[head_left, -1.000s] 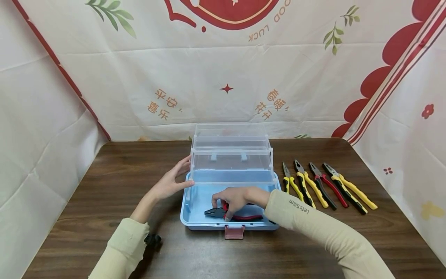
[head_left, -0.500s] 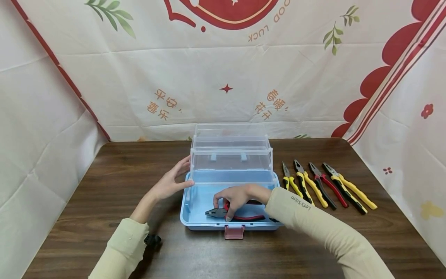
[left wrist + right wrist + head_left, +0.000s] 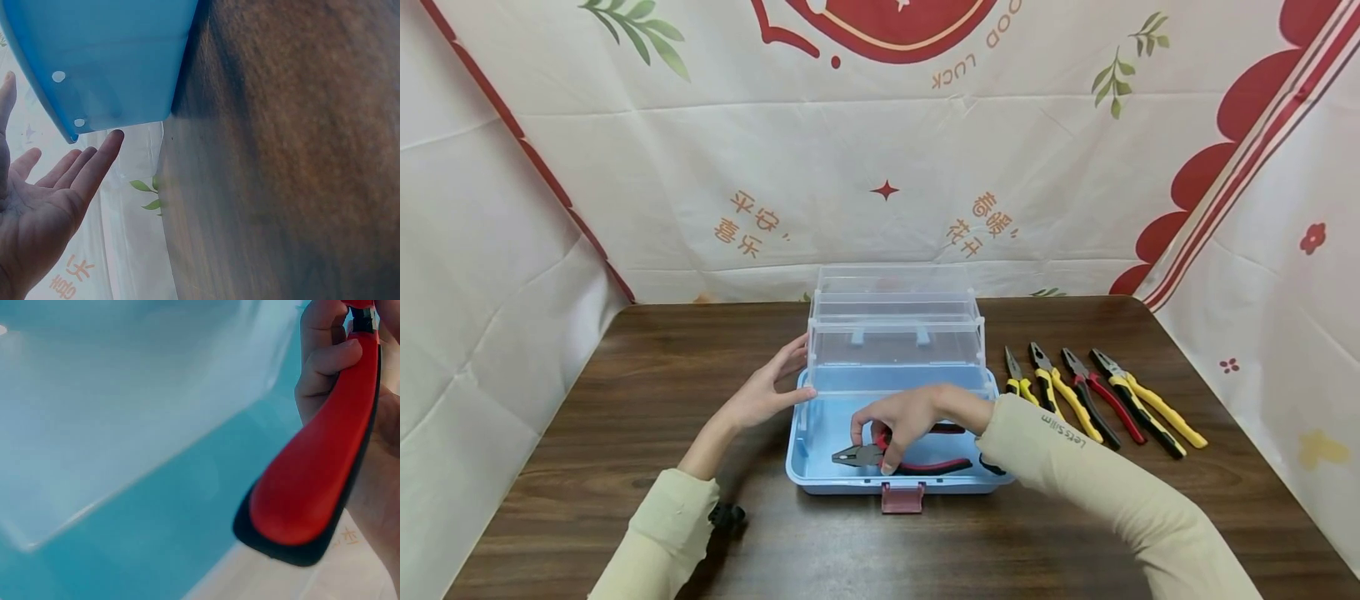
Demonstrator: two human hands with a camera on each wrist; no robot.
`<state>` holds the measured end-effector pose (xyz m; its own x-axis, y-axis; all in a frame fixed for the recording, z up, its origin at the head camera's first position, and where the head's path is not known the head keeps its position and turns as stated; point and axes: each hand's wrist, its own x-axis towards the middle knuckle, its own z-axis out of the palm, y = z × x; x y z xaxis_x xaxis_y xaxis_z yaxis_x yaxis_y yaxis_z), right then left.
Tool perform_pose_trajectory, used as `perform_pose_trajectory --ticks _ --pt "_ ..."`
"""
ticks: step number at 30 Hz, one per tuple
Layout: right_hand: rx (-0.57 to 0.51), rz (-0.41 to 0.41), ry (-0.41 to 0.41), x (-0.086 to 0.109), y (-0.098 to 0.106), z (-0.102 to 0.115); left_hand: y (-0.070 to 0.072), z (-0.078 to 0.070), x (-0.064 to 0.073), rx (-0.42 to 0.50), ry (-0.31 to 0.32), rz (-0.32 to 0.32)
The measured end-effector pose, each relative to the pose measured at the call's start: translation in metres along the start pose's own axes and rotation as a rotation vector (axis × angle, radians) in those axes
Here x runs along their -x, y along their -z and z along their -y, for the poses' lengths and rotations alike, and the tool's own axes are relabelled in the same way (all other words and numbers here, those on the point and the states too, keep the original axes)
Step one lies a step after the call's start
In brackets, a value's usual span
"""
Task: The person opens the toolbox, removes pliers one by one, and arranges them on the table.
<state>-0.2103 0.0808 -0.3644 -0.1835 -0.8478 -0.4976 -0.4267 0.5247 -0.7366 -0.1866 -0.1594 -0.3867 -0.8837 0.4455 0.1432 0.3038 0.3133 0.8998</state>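
A blue toolbox (image 3: 797,467) with its clear lid and trays (image 3: 898,346) raised stands on the table. My right hand (image 3: 910,417) grips red-and-black pliers (image 3: 857,456) near the pivot, inside the box's front part. The pliers' grey nose points left and their handles spread to the right. In the right wrist view one red handle (image 3: 306,475) looms large, with curled fingers above it. At the box's left side is my left hand (image 3: 763,396), its fingers extended and its thumb at the clear tray's edge. The left wrist view shows that hand's fingers (image 3: 100,165) spread by the blue wall.
Right of the box lie several pliers in a row: yellow-and-black long-nose pliers (image 3: 1019,385), yellow-handled pliers (image 3: 1063,392), red-and-black pliers (image 3: 1101,396) and more yellow-and-black pliers (image 3: 1146,404). A pink latch (image 3: 902,499) hangs at the box's front. A small black object (image 3: 727,517) is by the left sleeve.
My right hand has risen a little with the pliers, and more of their handles shows. The left hand keeps its place beside the box.
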Motion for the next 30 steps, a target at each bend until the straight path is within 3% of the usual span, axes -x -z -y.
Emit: perform_pose_trajectory --ticks 9,14,30 --pt "-0.093 -0.031 0.063 0.024 0.014 0.012 0.000 0.000 0.000 0.004 0.005 0.002" --pt "-0.099 -0.079 0.051 0.042 0.024 0.012 0.000 0.000 0.000 -0.012 0.013 0.001" --pt "-0.099 -0.327 -0.037 0.110 0.039 -0.020 0.000 0.000 0.000 -0.027 0.033 -0.001"
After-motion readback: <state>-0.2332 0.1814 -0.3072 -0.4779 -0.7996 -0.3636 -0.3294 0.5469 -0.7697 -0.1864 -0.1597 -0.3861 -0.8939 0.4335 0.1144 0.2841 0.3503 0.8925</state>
